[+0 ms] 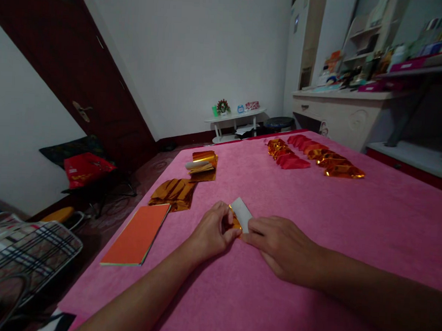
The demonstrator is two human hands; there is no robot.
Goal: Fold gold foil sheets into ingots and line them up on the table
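Both my hands rest on the pink table cover, pinching a small piece of folded paper that is white on one side and gold foil on the other. My left hand has its fingers curled on the paper's left end. My right hand presses its fingertips on the right end. Part of the paper is hidden under my fingers.
A stack of orange sheets lies at the left edge. Behind it are gold foil sheets and a gold pile with a white tube. Rows of folded red and gold pieces sit at the far right. A door stands left.
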